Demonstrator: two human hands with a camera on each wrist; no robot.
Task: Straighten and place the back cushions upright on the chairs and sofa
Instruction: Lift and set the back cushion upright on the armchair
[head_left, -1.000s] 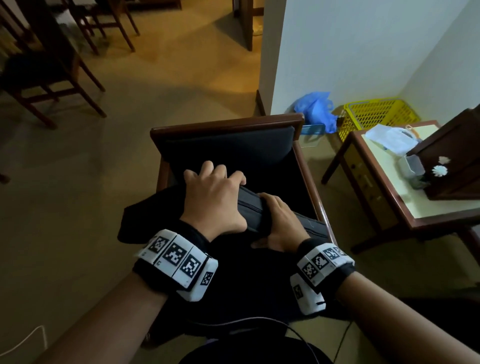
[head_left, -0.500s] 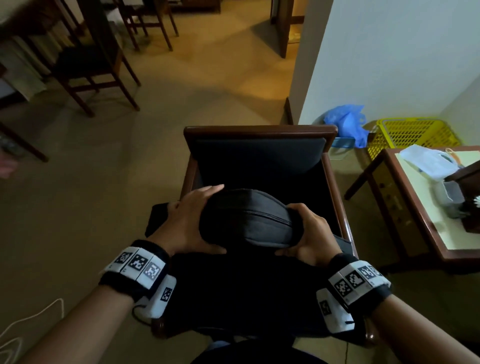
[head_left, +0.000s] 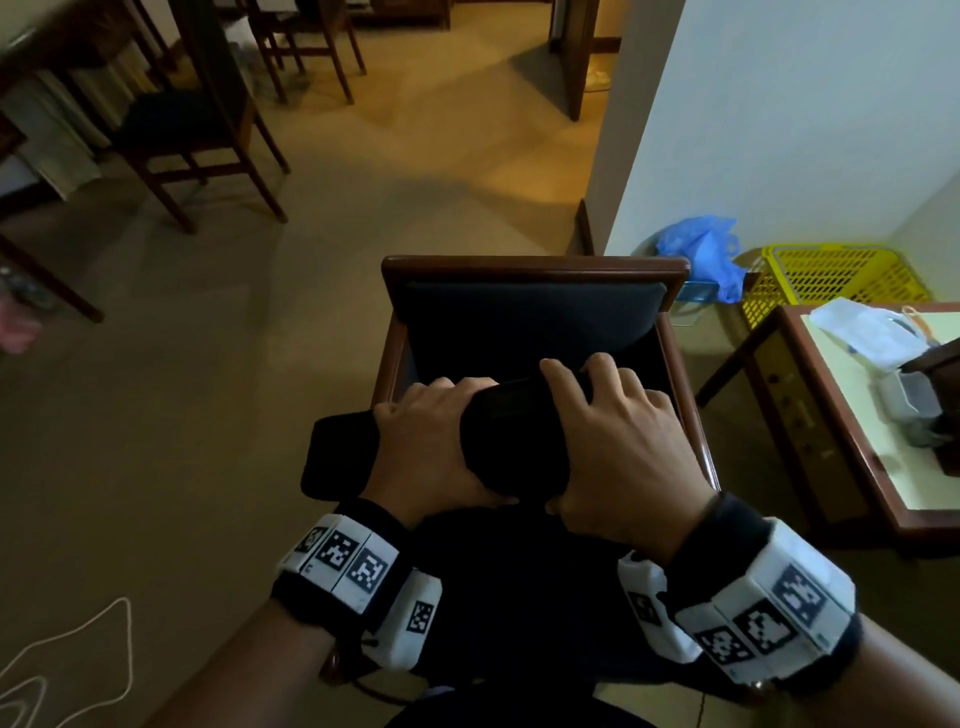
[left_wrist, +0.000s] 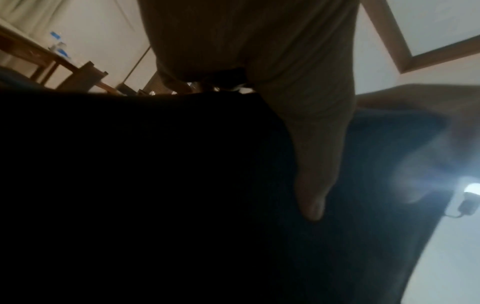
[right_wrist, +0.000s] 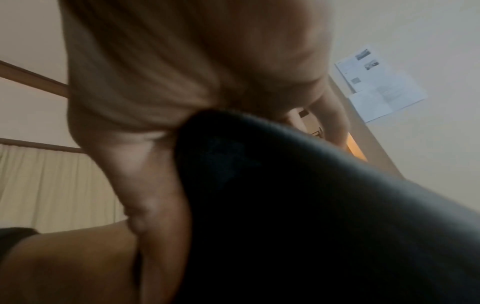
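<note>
Fingers of both hands are wrapped over the top edge of the dark back cushion (head_left: 511, 441), curled down its far side, thumbs pressed to the near side. Left hand (head_left: 431, 452) grips at nine o'clock of that edge, right hand (head_left: 618, 447) at three o'clock, the cushion bunched up between them. It sits over the front part of the wooden armchair (head_left: 535, 267), just ahead of the person, with a dark flap hanging out past the left hand toward nine o'clock. At twelve o'clock the chair's own padded back stands upright inside the wood frame.

Only the head view gives the room: a yellow basket (head_left: 831, 275) and a blue plastic bag (head_left: 701, 254) against the wall at two o'clock, a side table (head_left: 841, 483) at three o'clock, dining chairs (head_left: 187, 124) out at ten o'clock.

Left wrist view adds the thumb (left_wrist: 314, 164) lying flat along the black fabric, something the head view hides. Right wrist view shows the palm and thumb (right_wrist: 155, 185) clamped against the cushion's rounded edge, blurred, plus papers (right_wrist: 379, 82) stuck on a wall.
</note>
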